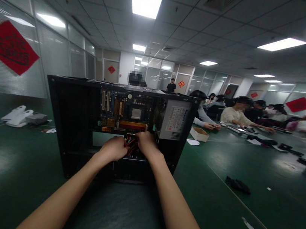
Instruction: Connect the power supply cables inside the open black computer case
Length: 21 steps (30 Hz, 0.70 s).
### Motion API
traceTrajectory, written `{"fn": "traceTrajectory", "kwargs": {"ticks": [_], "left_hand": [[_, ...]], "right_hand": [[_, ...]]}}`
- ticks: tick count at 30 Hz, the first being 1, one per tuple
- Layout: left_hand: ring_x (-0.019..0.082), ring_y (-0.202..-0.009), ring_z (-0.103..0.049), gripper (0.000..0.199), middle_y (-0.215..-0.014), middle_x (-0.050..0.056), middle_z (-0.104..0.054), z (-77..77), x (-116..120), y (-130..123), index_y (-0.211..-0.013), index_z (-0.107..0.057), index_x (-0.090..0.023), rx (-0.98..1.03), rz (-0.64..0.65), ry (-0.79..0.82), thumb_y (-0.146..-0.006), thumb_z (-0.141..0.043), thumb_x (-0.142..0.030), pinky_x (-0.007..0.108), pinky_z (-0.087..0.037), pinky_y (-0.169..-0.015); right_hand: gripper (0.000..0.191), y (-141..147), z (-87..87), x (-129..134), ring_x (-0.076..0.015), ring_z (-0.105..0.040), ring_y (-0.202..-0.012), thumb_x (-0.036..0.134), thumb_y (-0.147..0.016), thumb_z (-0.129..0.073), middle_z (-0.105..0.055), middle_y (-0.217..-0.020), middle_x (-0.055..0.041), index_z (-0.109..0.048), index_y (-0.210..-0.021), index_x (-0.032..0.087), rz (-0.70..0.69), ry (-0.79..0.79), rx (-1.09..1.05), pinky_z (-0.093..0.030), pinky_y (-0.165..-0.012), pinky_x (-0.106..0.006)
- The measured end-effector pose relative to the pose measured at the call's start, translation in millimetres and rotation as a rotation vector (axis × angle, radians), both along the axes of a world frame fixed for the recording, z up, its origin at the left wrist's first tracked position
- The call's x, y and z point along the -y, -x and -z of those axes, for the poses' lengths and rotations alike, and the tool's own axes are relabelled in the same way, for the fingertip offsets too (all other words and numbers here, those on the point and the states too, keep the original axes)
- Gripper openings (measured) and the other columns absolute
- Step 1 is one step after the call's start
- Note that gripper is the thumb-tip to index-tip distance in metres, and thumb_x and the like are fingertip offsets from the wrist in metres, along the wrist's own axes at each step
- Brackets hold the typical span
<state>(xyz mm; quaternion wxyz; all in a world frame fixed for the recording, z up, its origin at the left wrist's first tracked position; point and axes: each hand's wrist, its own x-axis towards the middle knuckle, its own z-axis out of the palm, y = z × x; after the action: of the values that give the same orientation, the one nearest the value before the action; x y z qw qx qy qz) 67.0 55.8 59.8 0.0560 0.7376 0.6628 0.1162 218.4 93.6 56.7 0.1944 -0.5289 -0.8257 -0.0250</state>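
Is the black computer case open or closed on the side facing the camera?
Open. The computer case has no panel on this side: motherboard and power supply show, and both hands reach in.

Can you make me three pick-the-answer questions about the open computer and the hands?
1. Where are both hands?
A. Inside the open computer case
B. On the white shoes
C. On the small box

2. What colour is the table?
A. Yellow
B. Dark green
C. Pink

3. How is the computer case?
A. Shut on every side
B. Wrapped in paper
C. Open, with its circuit board showing

Answers:
1. A, the left hand and right hand reach into the computer case at the red wires.
2. B, the table is dark green.
3. C, the circuit board and the grey power supply show through the open side.
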Motion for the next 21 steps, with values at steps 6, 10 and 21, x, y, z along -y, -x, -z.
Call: {"fn": "traceTrajectory", "kwargs": {"ticks": [6,10,21], "left_hand": [[0.03,-0.084,-0.068,0.028,-0.09,0.015,-0.074,2.3,-2,-1,-0.084,-0.07,-0.019,-0.015,-0.017,-0.02,-0.082,-0.05,-0.039,0.033,-0.045,-0.063],[0.032,-0.089,-0.067,0.032,-0.099,0.018,-0.072,3.2,-2,-1,-0.091,-0.069,-0.017,-0.035,-0.051,-0.032,-0.084,-0.049,-0.041,0.034,-0.047,-0.067],[0.031,-0.092,-0.067,0.036,-0.103,0.019,-0.072,-0.2,2,0,-0.097,-0.067,-0.015,-0.03,-0.033,0.004,-0.087,-0.046,-0.043,0.033,-0.048,-0.068]], "right_hand": [[0.037,1,-0.4,0,-0.0245,-0.067,-0.103,0.003,-0.084,-0.05,-0.071,-0.106,-0.0137,-0.071,-0.11,0.019,0.026,-0.011,0.001,-0.048,-0.085,-0.029],[0.029,3,-0.2,-1,-0.026,-0.068,-0.098,0.007,-0.088,-0.049,-0.071,-0.102,-0.0153,-0.071,-0.105,0.016,0.086,0.012,0.016,-0.049,-0.079,-0.029],[0.029,-18,-41.9,61,-0.0235,-0.064,-0.106,0.03,-0.088,-0.063,-0.069,-0.113,-0.0106,-0.067,-0.114,0.017,-0.315,0.111,0.002,-0.047,-0.09,-0.028]]}}
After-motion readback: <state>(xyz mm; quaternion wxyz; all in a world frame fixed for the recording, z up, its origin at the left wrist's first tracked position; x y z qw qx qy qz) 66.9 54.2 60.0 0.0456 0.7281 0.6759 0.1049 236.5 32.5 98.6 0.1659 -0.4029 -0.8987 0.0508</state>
